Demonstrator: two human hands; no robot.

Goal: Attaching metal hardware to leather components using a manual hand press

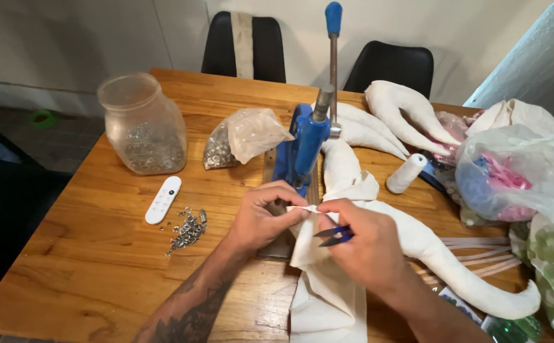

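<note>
Near the bench's (99,279) front edge, the left hand (261,219) pinches a cream fabric (327,298) corner taut; the right hand (366,244) grips small blue thread snips (334,235). Keeping the fold taut probably gives the cleanest snip.

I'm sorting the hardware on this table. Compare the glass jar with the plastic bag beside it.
The glass jar stands upright, rigid and open-topped; the plastic bag lies slumped and crumpled. The jar is the bigger of the two, with its metal pieces spread across the bottom, while the bag's are bunched at its left end. Both are see-through, hold small silvery metal rings, and sit on the wooden table, away from both hands.
</note>
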